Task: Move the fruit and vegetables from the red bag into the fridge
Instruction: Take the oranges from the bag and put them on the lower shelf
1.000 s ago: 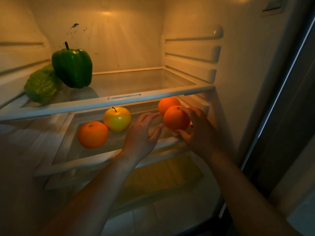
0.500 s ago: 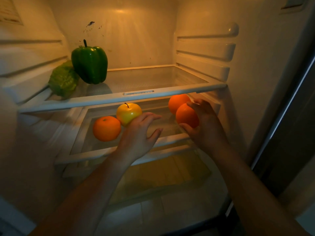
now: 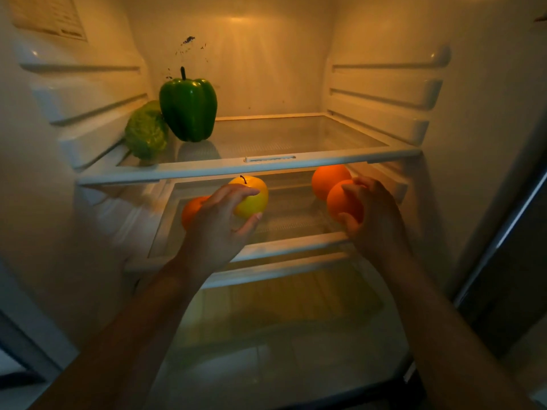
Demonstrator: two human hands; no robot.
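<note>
Your left hand (image 3: 219,229) curls round the yellow apple (image 3: 254,199), with the fingers over its top left and the thumb under its lower edge, above the glass of the lower shelf (image 3: 290,244). At 3 o'clock from it, your right hand (image 3: 376,223) is clamped on the held orange (image 3: 343,202), fingers across the top and thumb beneath, over the shelf's right end. The left orange (image 3: 191,210) sits at 9 o'clock of the apple, half hidden behind your left knuckles. The back orange (image 3: 328,179) lies just beyond the held one, at its 11 o'clock, touching it or nearly so. Farther in and higher, on the upper shelf (image 3: 266,167), the green pepper (image 3: 189,110) stands upright at the back left. The leafy green (image 3: 146,131) leans against its 8 o'clock side, by the fridge's left wall.
</note>
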